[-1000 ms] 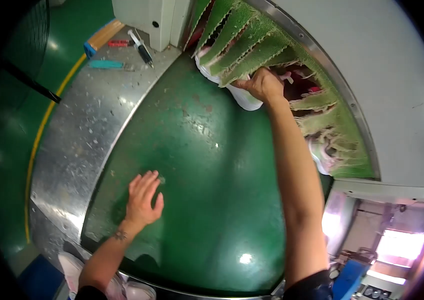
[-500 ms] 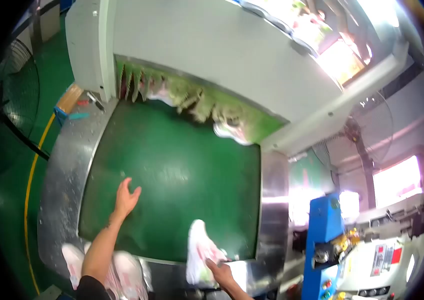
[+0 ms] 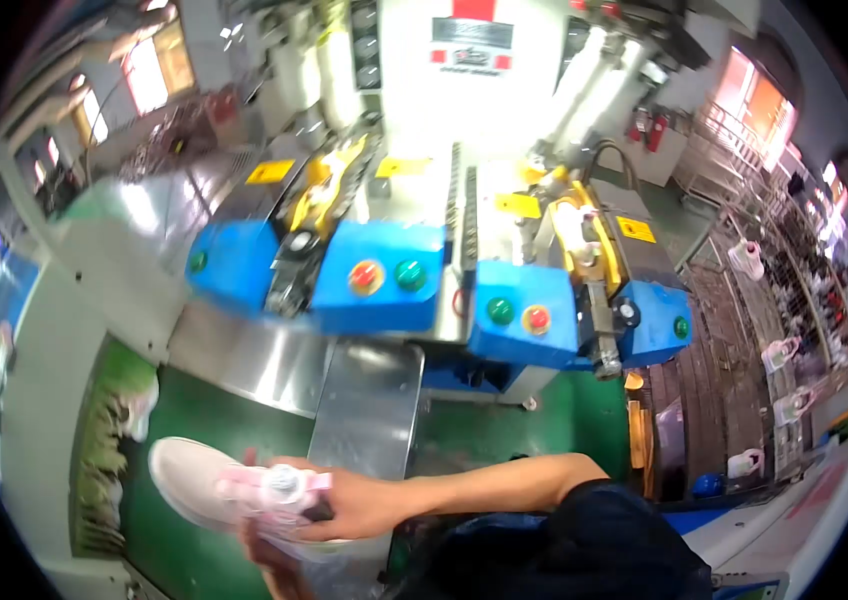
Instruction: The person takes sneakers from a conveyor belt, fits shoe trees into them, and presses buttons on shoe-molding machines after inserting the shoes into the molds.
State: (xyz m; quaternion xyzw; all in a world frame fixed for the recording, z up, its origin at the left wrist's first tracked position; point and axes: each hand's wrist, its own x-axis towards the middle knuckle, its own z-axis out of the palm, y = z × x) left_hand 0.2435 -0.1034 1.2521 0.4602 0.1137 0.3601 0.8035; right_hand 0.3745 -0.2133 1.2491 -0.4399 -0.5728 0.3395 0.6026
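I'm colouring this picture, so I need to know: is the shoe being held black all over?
No, the held shoe has a whitish toe and pink parts further back.

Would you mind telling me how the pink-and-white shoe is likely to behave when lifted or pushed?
The shoe would probably keep its shape, as its rounded toe juts past the right hand without visible droop. If set down and pushed, it may slide rather than roll, being long rather than round. Blur hides how slippery its surface is.

The bottom edge cuts off the blurred left hand (image 3: 277, 562).
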